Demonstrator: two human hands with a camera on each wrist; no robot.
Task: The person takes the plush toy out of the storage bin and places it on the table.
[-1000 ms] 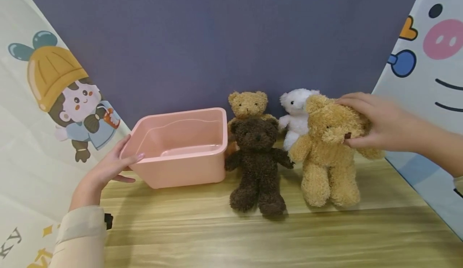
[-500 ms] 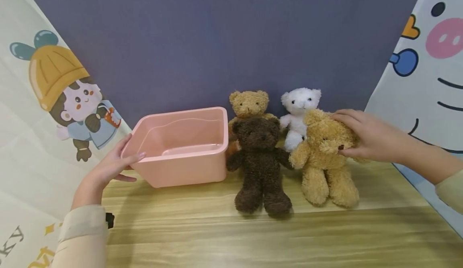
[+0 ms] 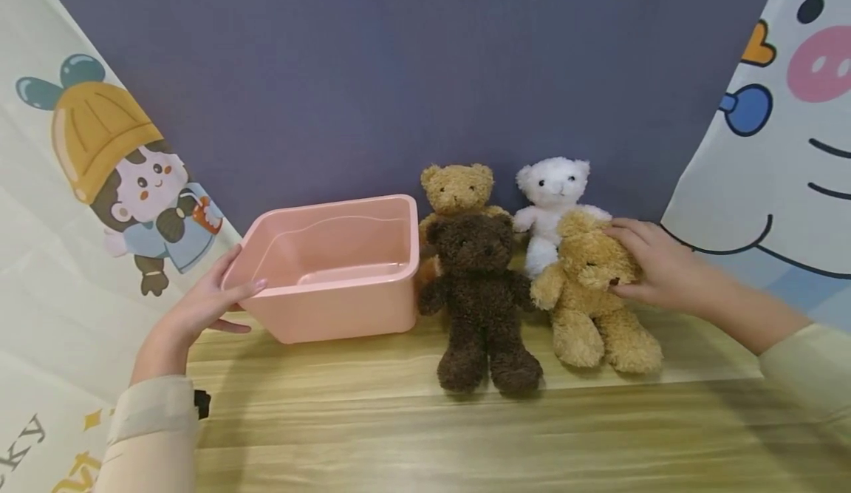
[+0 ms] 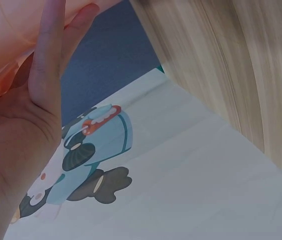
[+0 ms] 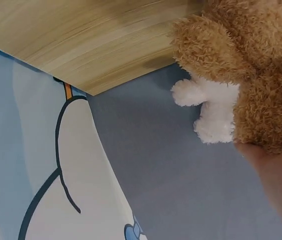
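Note:
At the left, my left hand (image 3: 199, 308) holds the corner of a pink plastic bin (image 3: 339, 312), thumb over the rim; the left wrist view shows the palm and part of the bin (image 4: 6, 30). Inside, the bin's visible floor is bare. At the right, my right hand (image 3: 665, 267) grips a shaggy tan teddy bear (image 3: 585, 304) by its head, thumb near the nose. This bear sits on the table, leaning back towards a white teddy bear (image 3: 552, 186). The right wrist view shows the tan bear's fur (image 5: 210, 50) close up, with most of the hand hidden.
A dark brown teddy bear (image 3: 479, 293) sits between the bin and the tan bear, in front of a smaller tan teddy bear (image 3: 459, 186). A grey-blue backdrop (image 3: 399, 72) stands behind, with printed cloths at both sides. The table (image 3: 399, 434) has a wood-grain top.
My right hand has lowered the shaggy tan bear and shifted slightly left, so the white bear's face shows. The dark brown bear has slid slightly right. My left hand stays on the bin.

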